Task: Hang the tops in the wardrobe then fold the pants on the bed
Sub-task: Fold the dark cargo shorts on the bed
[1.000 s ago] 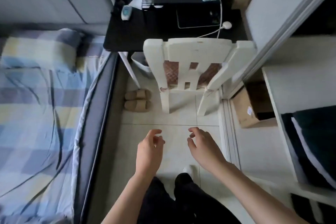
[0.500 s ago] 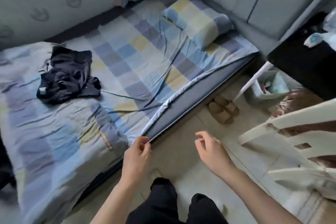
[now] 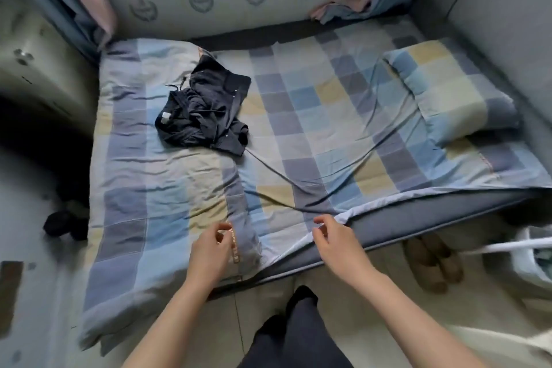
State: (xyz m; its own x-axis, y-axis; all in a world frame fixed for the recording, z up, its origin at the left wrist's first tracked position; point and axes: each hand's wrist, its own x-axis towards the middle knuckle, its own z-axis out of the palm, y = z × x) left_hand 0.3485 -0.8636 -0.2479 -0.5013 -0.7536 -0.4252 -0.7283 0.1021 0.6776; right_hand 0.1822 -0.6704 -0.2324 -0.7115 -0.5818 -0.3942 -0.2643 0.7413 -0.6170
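A dark crumpled pair of pants is lying on the bed, toward its far left part, well apart from both hands. The left hand is hovering over the bed's near edge, fingers loosely curled, holding nothing. The right hand is hovering beside it at the same edge, likewise loosely curled and empty. A checked pillow is lying at the bed's right end.

Dark pants, navy or black, lie crumpled in an unfolded heap on the bed, toward its far left corner, well back from the near edge. A drawstring trails from the bunched waistband at the heap's left, and a small pale tag shows at its left edge. The bed carries a wrinkled blue, yellow and grey checked cover, its near edge lifted, showing grey mattress.
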